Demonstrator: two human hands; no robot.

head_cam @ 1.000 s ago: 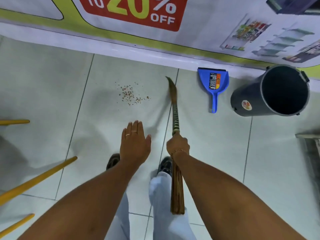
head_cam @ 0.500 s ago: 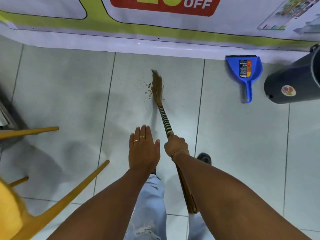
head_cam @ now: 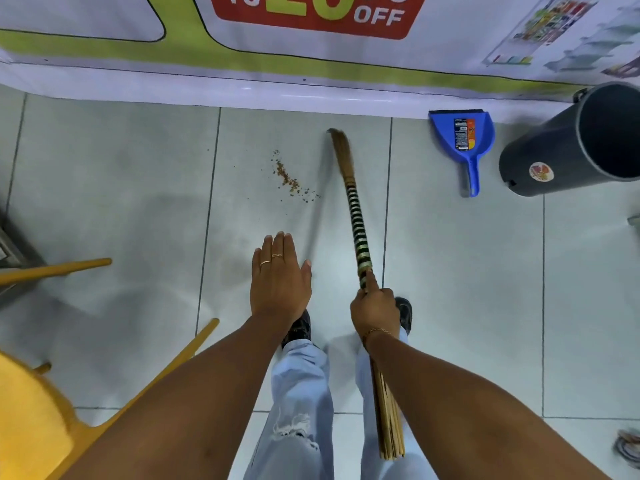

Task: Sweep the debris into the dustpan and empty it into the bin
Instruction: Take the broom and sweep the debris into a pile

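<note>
Head view: right hand [head_cam: 375,311] clasps broom [head_cam: 356,216], bristles beside debris [head_cam: 289,180], ready to sweep. Left hand [head_cam: 278,278] flat, empty. Dustpan [head_cam: 462,135] waits near bin [head_cam: 568,143].

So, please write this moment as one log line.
step: sweeping | right hand: grips broom | left hand: free | debris: on floor | dustpan: untouched
</note>
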